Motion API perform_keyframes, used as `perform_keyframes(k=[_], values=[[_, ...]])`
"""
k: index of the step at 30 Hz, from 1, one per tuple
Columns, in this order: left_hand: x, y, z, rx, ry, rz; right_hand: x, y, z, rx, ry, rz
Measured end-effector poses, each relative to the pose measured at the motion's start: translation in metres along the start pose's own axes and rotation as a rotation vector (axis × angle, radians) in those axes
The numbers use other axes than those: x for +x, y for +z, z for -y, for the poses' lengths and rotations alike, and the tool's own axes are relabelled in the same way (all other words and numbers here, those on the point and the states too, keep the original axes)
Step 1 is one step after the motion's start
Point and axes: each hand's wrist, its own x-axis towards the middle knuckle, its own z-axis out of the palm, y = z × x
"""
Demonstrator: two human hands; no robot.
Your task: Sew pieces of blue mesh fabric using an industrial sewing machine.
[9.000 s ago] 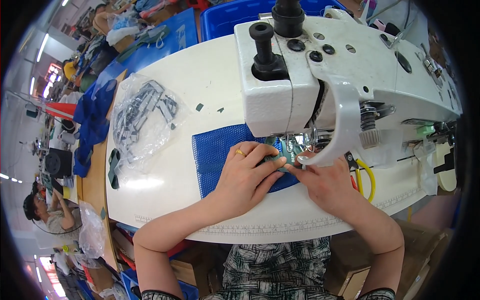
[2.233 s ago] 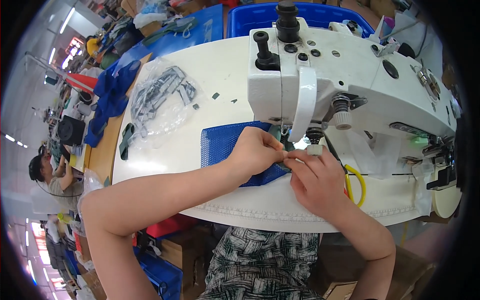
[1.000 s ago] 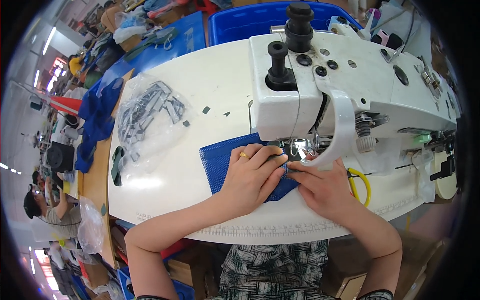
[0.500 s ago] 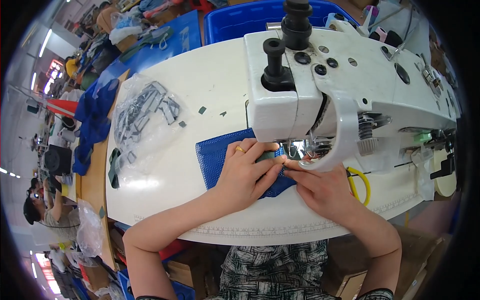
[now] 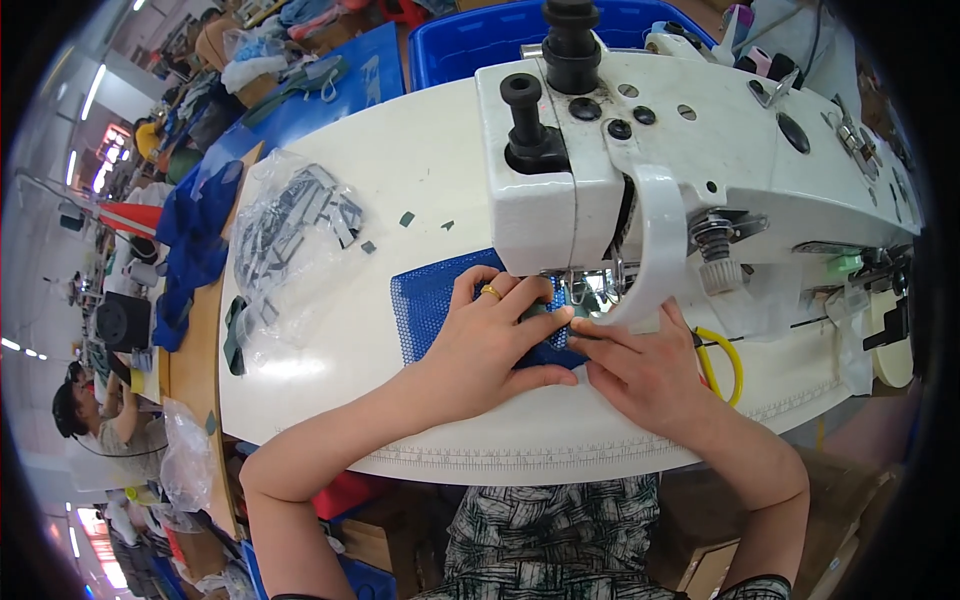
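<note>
From my end I see the blue mesh cloth lying flat on the white desk, its right part running in under the head of the white sewing machine. The left grip lies over the middle of the cloth, palm down, so the mesh shows to the left of it and in a small patch between its fingertips and thumb. I read that grip as apart: its fingers are spread, and the thumb points off toward the cloth's near edge, well clear of the index finger. A yellow ring sits on one finger.

The right grip comes in from the other side, its fingertips at the cloth's right part, just beside the left index fingertip and close to the lit needle area. I cannot tell whether it pinches the cloth or only presses on it.

Just right of that grip I have scissors with yellow handles, partly hidden by the hand. Well to the left lie a clear plastic bag of grey pieces and a dark green strip.
</note>
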Motion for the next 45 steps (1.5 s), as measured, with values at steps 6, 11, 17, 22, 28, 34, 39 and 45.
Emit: perform_keyframes(k=[6,11,17,22,28,34,39,45], values=[[0.002,-0.002,0.000,0.023,-0.011,0.015,0.002,-0.001,0.001,-0.014,0.029,-0.032],[0.002,-0.014,-0.004,0.048,-0.025,0.030,0.001,-0.001,-0.002,-0.024,0.070,-0.032],[0.007,-0.022,-0.019,0.118,-0.021,0.087,0.005,0.000,0.003,0.034,0.020,-0.102],[0.004,0.008,-0.057,0.289,0.128,0.095,0.003,-0.004,0.000,0.087,-0.015,0.049],[-0.001,-0.015,-0.034,0.178,0.004,-0.051,-0.003,-0.002,0.001,0.068,-0.020,0.034],[0.003,-0.014,-0.023,-0.009,-0.110,-0.074,0.003,-0.006,0.008,-0.002,-0.098,-0.180],[0.031,0.000,-0.023,-0.201,-0.569,0.110,0.006,-0.001,0.009,-0.032,-0.193,-0.278],[0.038,0.015,-0.028,-0.455,-0.946,0.051,0.005,-0.001,0.010,0.005,-0.181,-0.272]])
